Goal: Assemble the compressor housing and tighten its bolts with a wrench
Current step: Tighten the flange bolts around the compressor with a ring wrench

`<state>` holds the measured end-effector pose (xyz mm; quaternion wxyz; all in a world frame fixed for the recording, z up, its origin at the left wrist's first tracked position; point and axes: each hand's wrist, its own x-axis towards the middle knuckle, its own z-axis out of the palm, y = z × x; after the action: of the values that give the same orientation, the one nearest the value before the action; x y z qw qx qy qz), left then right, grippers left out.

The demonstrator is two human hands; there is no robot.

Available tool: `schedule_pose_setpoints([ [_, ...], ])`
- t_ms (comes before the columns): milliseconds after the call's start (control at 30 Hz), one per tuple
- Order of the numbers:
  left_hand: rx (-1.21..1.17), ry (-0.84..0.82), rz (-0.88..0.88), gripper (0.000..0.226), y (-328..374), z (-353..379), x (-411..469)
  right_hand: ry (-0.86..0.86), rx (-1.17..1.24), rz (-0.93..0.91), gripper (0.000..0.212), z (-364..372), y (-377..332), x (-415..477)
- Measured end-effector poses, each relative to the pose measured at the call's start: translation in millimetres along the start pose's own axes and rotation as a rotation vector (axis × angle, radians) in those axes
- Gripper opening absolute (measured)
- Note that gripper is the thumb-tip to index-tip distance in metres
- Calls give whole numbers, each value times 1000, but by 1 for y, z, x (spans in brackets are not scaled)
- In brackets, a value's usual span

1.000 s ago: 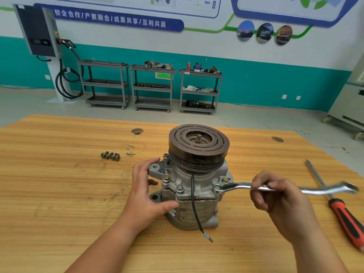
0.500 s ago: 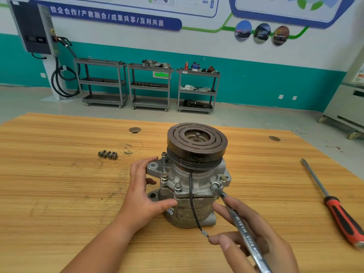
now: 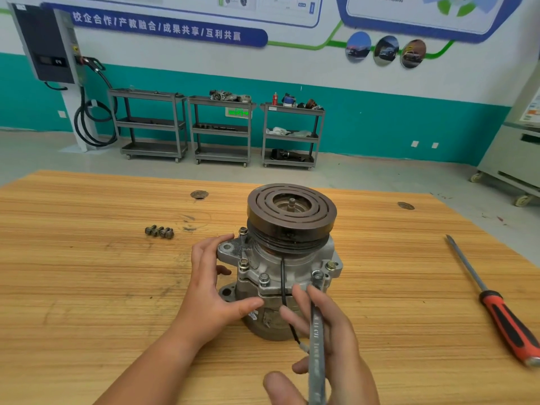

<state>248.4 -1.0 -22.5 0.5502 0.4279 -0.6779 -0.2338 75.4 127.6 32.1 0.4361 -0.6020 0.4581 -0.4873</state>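
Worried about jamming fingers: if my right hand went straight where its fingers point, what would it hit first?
Likely the compressor housing, at its flange beside the black wire; the right hand's fingertips look almost there; depth is unclear.
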Motion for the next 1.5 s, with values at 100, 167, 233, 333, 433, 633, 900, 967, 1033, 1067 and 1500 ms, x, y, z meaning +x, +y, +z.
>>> schedule_pose_setpoints([
  [100,2,-1,-8,97,-1,-1,0,109,-88,-322,37,-9,-6,11],
  [167,4,-6,-20,94,-2,-1,0,258,-15,-428,32,-38,-2,18],
  [233,-1,-11,-29,98,-2,-1,0,212,341,-372,22,-71,-5,40],
  [333,-9,-24,-39,97,-2,-1,-1,43,488,-177,43,-106,2,76],
  [433,-14,-48,-28,89,-3,-1,-1,-105,459,-91,42,-119,10,109],
  [633,-14,-71,-30,88,-3,-2,-2,-425,390,14,32,-124,21,153],
  [900,-33,-77,-33,93,-8,-1,-2,-536,453,97,26,-121,28,172],
  [967,-45,-70,-33,93,-9,-1,-2,-470,480,78,27,-122,31,162],
  [1033,-44,-67,-34,92,-9,0,-1,-362,485,53,32,-121,32,146],
  [1067,-42,-66,-32,92,-9,0,-1,-284,478,37,36,-119,33,136],
  [1500,-33,-60,-15,91,-6,1,-2,219,95,-140,30,-36,21,16],
])
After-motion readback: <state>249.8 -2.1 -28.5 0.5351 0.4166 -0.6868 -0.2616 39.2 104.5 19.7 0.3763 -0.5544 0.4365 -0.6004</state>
